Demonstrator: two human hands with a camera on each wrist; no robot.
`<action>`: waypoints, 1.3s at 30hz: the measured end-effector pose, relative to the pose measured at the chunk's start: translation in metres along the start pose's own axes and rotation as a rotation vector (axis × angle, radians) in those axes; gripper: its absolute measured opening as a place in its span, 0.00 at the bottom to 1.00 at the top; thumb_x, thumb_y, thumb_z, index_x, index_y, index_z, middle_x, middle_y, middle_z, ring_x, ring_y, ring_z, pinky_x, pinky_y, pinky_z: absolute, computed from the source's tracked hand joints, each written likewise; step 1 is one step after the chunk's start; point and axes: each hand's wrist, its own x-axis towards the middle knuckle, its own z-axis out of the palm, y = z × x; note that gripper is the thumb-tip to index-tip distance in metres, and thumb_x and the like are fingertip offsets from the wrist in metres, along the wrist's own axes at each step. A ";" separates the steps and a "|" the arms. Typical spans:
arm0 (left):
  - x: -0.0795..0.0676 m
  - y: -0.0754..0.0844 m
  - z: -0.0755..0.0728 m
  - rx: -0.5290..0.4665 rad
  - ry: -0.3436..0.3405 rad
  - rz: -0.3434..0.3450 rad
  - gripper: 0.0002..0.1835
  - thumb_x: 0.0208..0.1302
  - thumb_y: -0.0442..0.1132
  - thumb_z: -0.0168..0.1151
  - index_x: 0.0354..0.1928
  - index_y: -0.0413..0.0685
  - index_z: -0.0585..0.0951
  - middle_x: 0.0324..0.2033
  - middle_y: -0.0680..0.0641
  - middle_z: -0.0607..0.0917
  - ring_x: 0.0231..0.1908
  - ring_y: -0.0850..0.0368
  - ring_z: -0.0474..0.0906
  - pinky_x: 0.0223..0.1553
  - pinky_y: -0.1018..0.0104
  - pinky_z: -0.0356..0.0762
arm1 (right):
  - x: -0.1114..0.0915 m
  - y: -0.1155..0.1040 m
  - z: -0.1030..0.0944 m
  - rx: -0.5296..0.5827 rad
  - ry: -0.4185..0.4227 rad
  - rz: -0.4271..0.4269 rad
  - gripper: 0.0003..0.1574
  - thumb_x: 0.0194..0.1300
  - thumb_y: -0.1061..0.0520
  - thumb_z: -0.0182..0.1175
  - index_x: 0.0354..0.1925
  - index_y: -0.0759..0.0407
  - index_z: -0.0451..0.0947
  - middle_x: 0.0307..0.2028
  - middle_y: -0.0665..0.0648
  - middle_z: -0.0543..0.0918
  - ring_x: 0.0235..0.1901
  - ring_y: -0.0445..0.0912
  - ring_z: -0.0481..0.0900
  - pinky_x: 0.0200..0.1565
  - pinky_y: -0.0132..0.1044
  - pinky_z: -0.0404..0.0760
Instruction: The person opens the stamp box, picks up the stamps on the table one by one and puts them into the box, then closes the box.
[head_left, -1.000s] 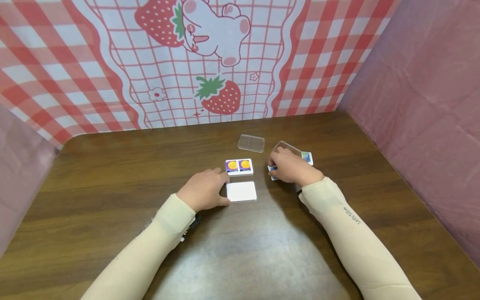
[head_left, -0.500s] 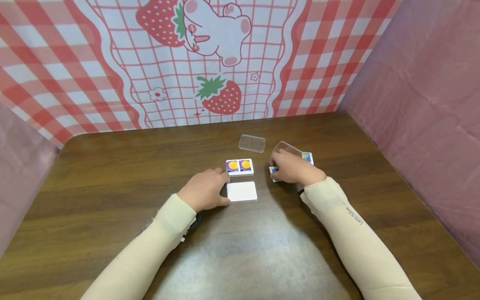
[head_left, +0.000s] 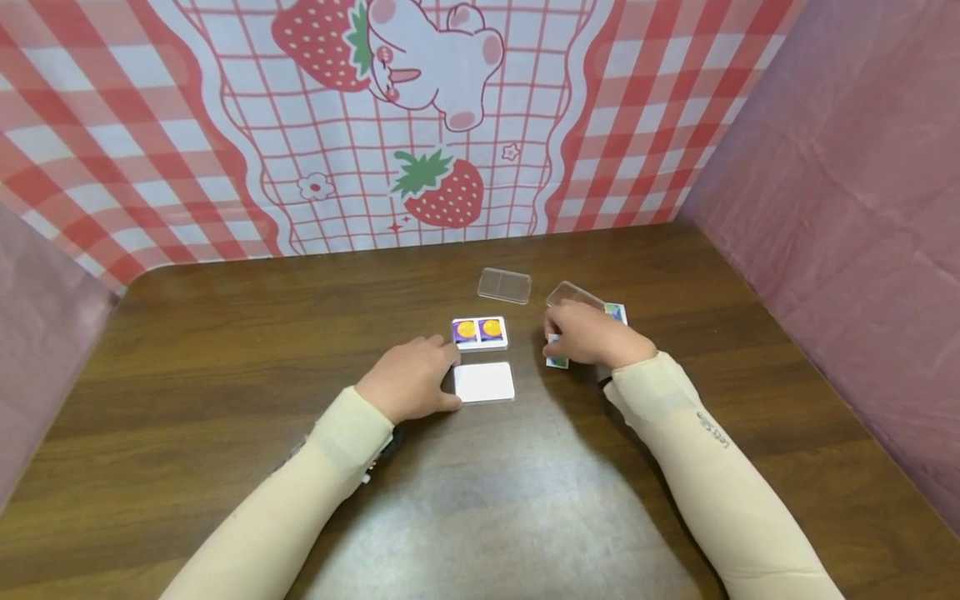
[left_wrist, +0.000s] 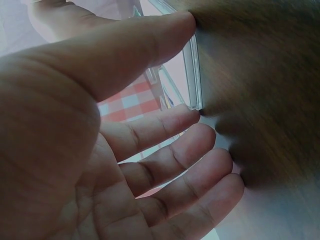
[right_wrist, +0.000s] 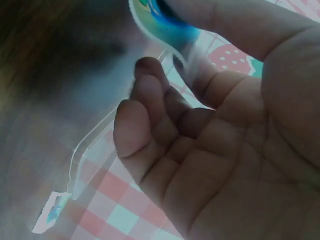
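My right hand (head_left: 592,335) pinches a small stamp (head_left: 557,357) between thumb and finger, just over the table. In the right wrist view this stamp (right_wrist: 172,26) is bent, with a scalloped edge and blue-green print. Beyond the hand, a second stamp (head_left: 616,312) lies beside a clear plastic case (head_left: 576,293), partly hidden by the hand. My left hand (head_left: 405,379) rests on the table with its fingers extended. Its thumb and index fingertip (left_wrist: 187,114) are at the left edge of a clear case with a white card (head_left: 484,382).
Behind the white card lies a case with two orange-and-purple stamps (head_left: 478,332). Farther back is a flat clear plastic piece (head_left: 504,285). A checked strawberry cloth (head_left: 630,125) hangs at the back of the wooden table (head_left: 480,500), and pink cloth (head_left: 847,208) hangs on the right.
My right hand has shifted slightly right with the stamp, which has turned and shows more of its face below the fingers. The left hand stays at the white card.
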 end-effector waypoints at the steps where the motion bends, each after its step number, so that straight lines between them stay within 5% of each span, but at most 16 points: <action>1: 0.000 0.000 0.000 -0.001 -0.001 -0.001 0.28 0.58 0.55 0.77 0.51 0.43 0.83 0.43 0.45 0.83 0.41 0.49 0.80 0.45 0.52 0.81 | 0.000 0.000 0.000 0.005 -0.002 -0.002 0.12 0.66 0.58 0.69 0.30 0.56 0.74 0.27 0.52 0.75 0.29 0.45 0.71 0.37 0.41 0.72; 7: 0.001 -0.001 0.001 -0.002 -0.004 -0.002 0.28 0.58 0.55 0.78 0.51 0.43 0.83 0.43 0.45 0.83 0.42 0.49 0.80 0.46 0.53 0.81 | -0.002 0.003 -0.005 0.066 0.019 -0.044 0.09 0.70 0.60 0.66 0.30 0.57 0.79 0.23 0.51 0.78 0.22 0.42 0.76 0.32 0.38 0.78; 13: 0.001 -0.002 0.001 0.002 -0.010 -0.009 0.29 0.58 0.55 0.77 0.53 0.43 0.83 0.44 0.45 0.83 0.42 0.50 0.80 0.46 0.53 0.81 | -0.002 0.002 -0.008 0.104 0.052 -0.088 0.09 0.76 0.62 0.58 0.40 0.61 0.85 0.25 0.52 0.82 0.24 0.42 0.81 0.36 0.40 0.82; 19: 0.001 -0.002 0.001 0.001 -0.013 -0.007 0.28 0.58 0.55 0.77 0.52 0.43 0.83 0.44 0.45 0.83 0.42 0.50 0.79 0.46 0.53 0.81 | -0.003 -0.002 -0.009 0.284 0.021 -0.041 0.03 0.74 0.64 0.61 0.41 0.62 0.81 0.31 0.59 0.84 0.26 0.46 0.83 0.34 0.40 0.85; 29: 0.002 -0.001 0.000 -0.001 -0.018 -0.005 0.28 0.58 0.55 0.77 0.51 0.43 0.83 0.44 0.45 0.83 0.42 0.50 0.79 0.46 0.53 0.81 | -0.007 -0.019 -0.010 0.180 0.130 -0.162 0.04 0.70 0.55 0.68 0.35 0.51 0.85 0.29 0.47 0.83 0.30 0.43 0.73 0.38 0.40 0.75; 39: 0.002 -0.002 -0.001 -0.004 -0.025 -0.008 0.27 0.58 0.56 0.77 0.50 0.44 0.83 0.42 0.46 0.82 0.39 0.52 0.78 0.42 0.54 0.79 | 0.000 -0.037 0.002 0.283 0.033 -0.230 0.03 0.71 0.57 0.67 0.36 0.53 0.84 0.30 0.48 0.83 0.29 0.42 0.74 0.36 0.38 0.76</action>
